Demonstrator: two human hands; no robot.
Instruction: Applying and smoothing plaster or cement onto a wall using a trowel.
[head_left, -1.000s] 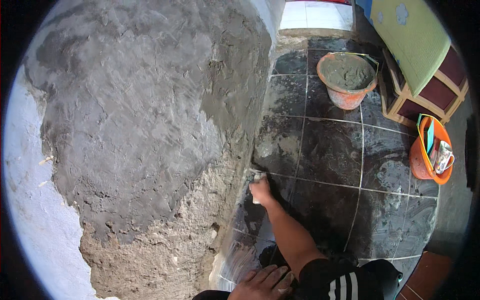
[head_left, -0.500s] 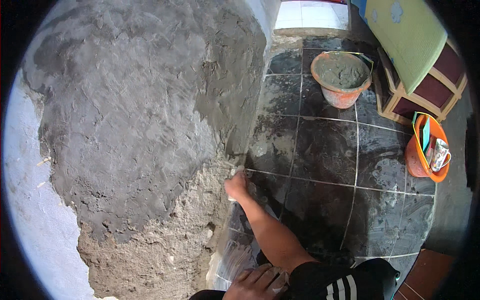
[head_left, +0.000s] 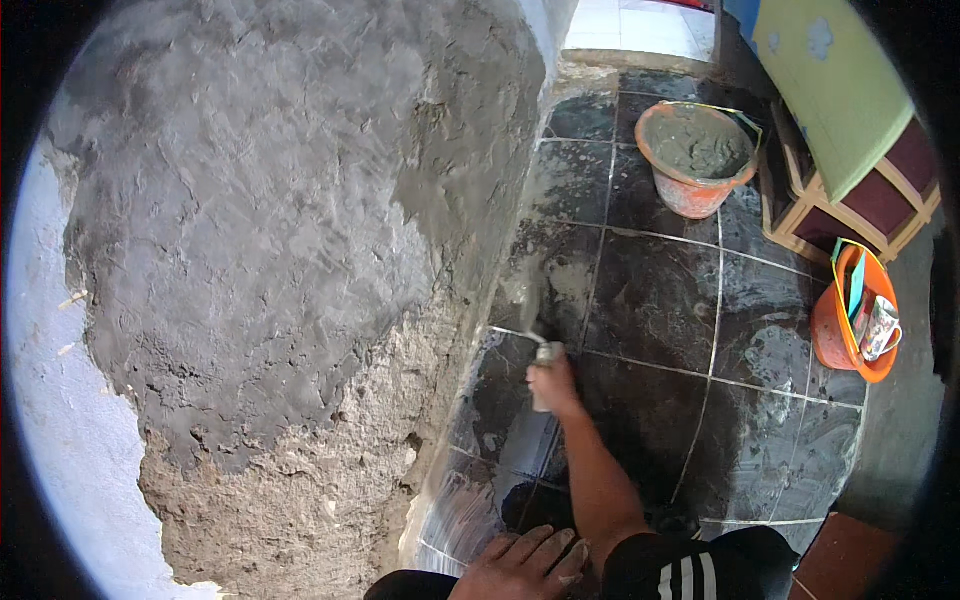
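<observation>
The trowel (head_left: 545, 351) is over the dark tiled floor (head_left: 655, 300), near the wall's (head_left: 290, 230) bottom edge, its blade blurred; the right hand's (head_left: 552, 380) fingers wrap its handle. Open tiles stretch toward 2 orange buckets (head_left: 690, 198). The frame crops the left hand (head_left: 522, 568), fingers extended.

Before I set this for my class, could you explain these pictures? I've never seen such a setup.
There is no machine: a person works with two bare hands. A wide fisheye camera worn on the head looks down, so straight edges bend. The right hand grips a trowel by its handle; its blade is blurred. The left hand rests at the lower edge, with nothing visible in it. At left is a rough wall, partly coated with grey mortar. On the dark tiled floor stand a mortar-filled bucket and an orange bucket holding assorted things.
</observation>
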